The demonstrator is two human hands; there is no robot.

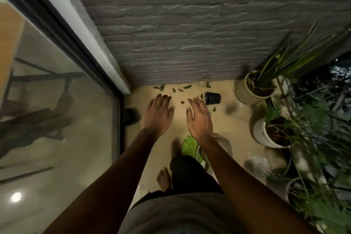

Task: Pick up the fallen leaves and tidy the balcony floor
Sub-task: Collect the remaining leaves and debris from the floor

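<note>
Several small green fallen leaves (173, 90) lie scattered on the beige balcony floor (237, 116) along the foot of the grey brick wall. My left hand (158, 112) and my right hand (199, 118) are stretched out side by side above the floor, palms down, fingers relaxed, holding nothing. Both hover short of the leaves. A black pot (212, 98) lies tipped on its side just right of my right hand's fingertips. More leaf bits sit near it (214, 109).
A glass sliding door (57, 100) with a dark frame runs along the left. Potted plants (256, 85) (273, 133) crowd the right side. A green object (189, 145) and a pale bucket rim (226, 142) lie under my right wrist. My bare feet (164, 178) stand on the floor.
</note>
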